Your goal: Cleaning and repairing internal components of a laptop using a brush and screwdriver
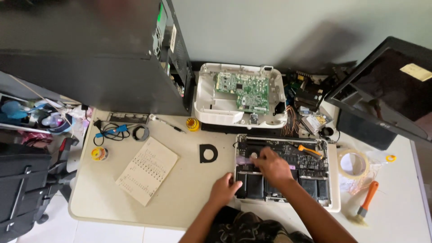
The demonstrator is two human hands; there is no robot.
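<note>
- The right hand (271,165) is closing its fingers around a pale purple tool (245,160), its tip pointing to nine o'clock over the opened laptop (282,171), probably for working on the board.
- The left hand (223,189) is pressing, fingers curled and gripping nothing, on the laptop's seven o'clock corner, seemingly steadying it.
- An orange screwdriver (309,150) is lying inside at one o'clock.
- At twelve o'clock a white casing (211,105) is sitting opened, showing a green circuit board (242,91).
- At nine o'clock a handwritten sheet (147,169) is lying.
- At three o'clock a tape roll (353,164) and an orange brush (366,200) are resting.
</note>
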